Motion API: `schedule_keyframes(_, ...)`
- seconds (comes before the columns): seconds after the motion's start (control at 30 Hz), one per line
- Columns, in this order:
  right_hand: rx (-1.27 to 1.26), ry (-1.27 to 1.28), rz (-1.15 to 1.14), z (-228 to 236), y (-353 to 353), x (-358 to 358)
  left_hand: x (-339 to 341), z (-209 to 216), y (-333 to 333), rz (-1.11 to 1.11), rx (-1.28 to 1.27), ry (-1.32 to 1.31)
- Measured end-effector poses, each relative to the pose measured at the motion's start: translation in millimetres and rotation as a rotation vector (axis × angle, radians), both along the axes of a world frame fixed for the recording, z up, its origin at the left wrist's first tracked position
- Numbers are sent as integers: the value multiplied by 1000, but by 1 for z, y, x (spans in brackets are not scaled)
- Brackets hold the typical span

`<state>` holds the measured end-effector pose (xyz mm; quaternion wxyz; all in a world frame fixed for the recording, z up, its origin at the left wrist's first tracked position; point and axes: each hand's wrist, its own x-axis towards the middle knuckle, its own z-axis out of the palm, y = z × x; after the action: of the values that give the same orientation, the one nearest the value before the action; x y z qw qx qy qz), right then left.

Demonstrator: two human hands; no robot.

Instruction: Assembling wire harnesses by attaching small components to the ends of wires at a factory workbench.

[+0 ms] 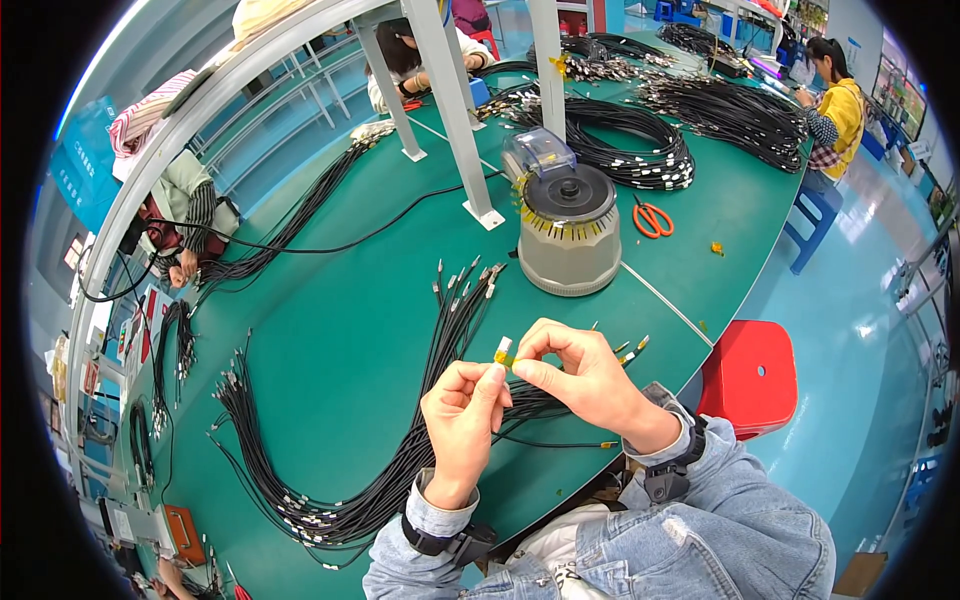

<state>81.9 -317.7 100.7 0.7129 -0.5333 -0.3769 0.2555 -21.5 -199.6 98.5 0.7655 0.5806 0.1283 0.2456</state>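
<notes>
My left hand [462, 425] is closed in a pinch on a cable end with a pale connector [504, 345] pointing up. Amber-yellow tape [502, 358] lies around the connector's base. The thumb and forefinger of my right hand [588, 378] pinch this tape from the right side, touching my left fingertips. Beneath both hands a bundle of black cables [410, 450] curves over the green table [340, 390], with metal and white ends. A few cable ends to the right of my right hand carry yellow tape too.
Beyond my hands stands a round grey tape dispenser [568, 240] with yellow strips around its rim. Orange-handled scissors [653, 220] lie beside it. Grey frame posts [455, 110] rise from the table. More cable coils [640, 150] lie farther back. A red stool [748, 380] stands right; other people work around.
</notes>
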Motion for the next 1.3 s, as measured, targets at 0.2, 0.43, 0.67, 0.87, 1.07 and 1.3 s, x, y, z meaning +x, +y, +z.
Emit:
schedule_keyframes(0.2,-34,-56,-32,3,-1,-1,-1,-1,-2,30,68,-8)
schedule_keyframes(0.43,-24,-81,-42,0,2,1,-1,-1,-5,-4,16,9)
schedule_keyframes(0.67,-30,-95,-34,-1,4,0,-3,-3,-4,-34,-2,6)
schedule_keyframes(0.87,-19,-103,-26,2,5,1,-2,-4,-5,-52,-21,-1)
schedule_keyframes(1.07,-14,-89,-4,2,7,2,-3,-4,-3,-75,14,32)
schedule_keyframes(1.3,26,-119,20,-5,10,4,-6,-1,4,-165,-47,96)
